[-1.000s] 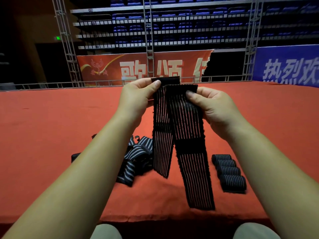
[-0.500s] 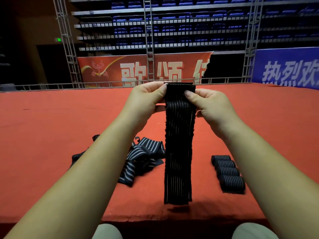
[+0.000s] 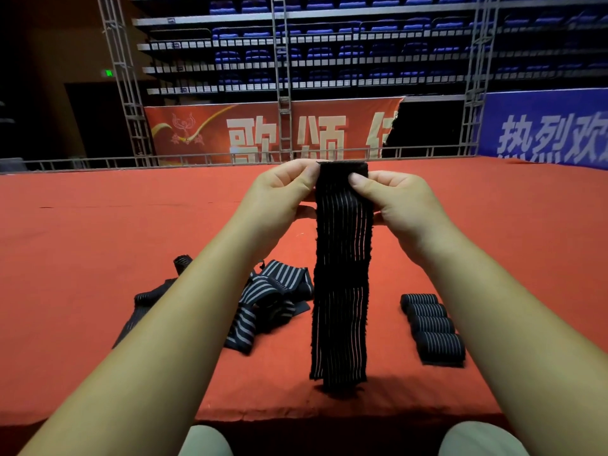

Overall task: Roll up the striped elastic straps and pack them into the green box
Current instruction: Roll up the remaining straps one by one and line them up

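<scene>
Though beyond strap (image 3: 342,274), banner (image 3: 214,139) legible: 歌颂

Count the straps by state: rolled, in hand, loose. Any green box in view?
Rolled straps: 4, in a row on the right
Held strap: 1, top edge pinched by left hand and right hand
Loose heap: 1 tangle, strap count unreadable
Green box: 0 in view
Total: 5 countable straps, plus the heap

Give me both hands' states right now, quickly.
Left hand: closed, pinching the top left edge of the hanging striped strap.
Right hand: closed, pinching the same strap's top right edge.
</scene>
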Available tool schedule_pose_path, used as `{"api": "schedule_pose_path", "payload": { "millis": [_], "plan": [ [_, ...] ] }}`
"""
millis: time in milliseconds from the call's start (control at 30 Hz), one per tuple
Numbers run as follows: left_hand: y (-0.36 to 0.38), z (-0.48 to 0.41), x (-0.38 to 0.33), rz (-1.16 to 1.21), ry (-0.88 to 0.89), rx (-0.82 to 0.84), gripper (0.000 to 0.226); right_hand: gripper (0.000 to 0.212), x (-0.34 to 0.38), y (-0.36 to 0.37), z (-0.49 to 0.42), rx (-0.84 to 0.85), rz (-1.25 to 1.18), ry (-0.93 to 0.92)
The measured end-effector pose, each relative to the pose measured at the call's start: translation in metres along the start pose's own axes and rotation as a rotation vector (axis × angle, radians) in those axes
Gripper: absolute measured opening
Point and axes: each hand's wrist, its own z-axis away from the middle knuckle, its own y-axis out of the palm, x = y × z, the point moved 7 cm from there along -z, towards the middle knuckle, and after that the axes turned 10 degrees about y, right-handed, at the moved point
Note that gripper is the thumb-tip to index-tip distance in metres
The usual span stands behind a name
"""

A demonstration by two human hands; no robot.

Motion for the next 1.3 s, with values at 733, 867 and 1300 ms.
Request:
{"api": "schedule_pose_path", "payload": {
  "millis": [733,867,1300],
  "plan": [
    [0.000,0.029,0.055,0.302,-0.276,-0.166,0.039,0.025,-0.029,0.019,0.011,0.116,-0.076,0.058],
    [0.007,0.049,0.100,0.282,-0.397,-0.179,0.017,0.020,-0.077,0.025,0.003,0.058,-0.006,0.128],
    [0.006,0.087,0.242,-0.056,-0.476,-0.226,0.013,0.015,-0.236,0.021,-0.017,-0.075,0.239,0.274]
  ]
}}
